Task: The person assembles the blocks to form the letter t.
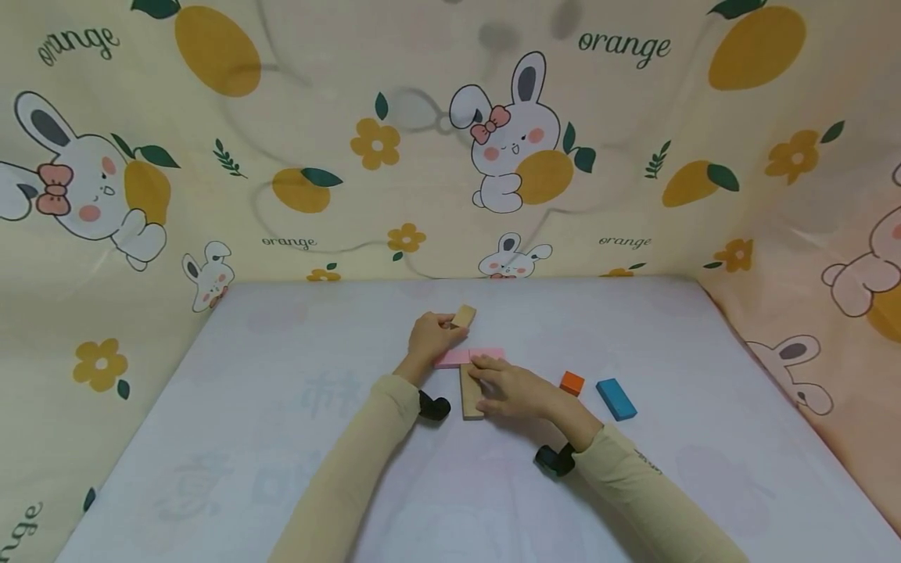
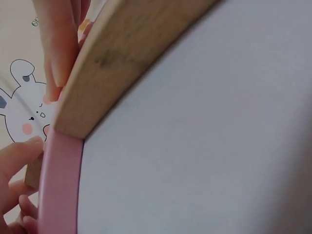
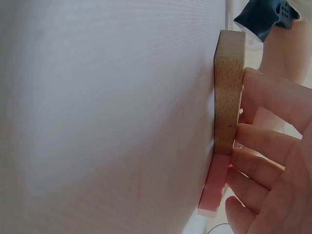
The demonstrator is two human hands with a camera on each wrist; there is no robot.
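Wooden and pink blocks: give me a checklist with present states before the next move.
1. Small wooden block in the left hand: ok, pinched by its fingers.
2. Small wooden block against the pink blocks: not ok, apart in the head view.
3. Long wooden block meeting the pink blocks: ok, its far end touches.
4. Right hand off the long wooden block: not ok, fingers touch it.
5. Blue block clear of both hands: ok.

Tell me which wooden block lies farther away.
The wooden block beyond the pink blocks, held by the left hand; the other one lies nearer, touching the right hand.
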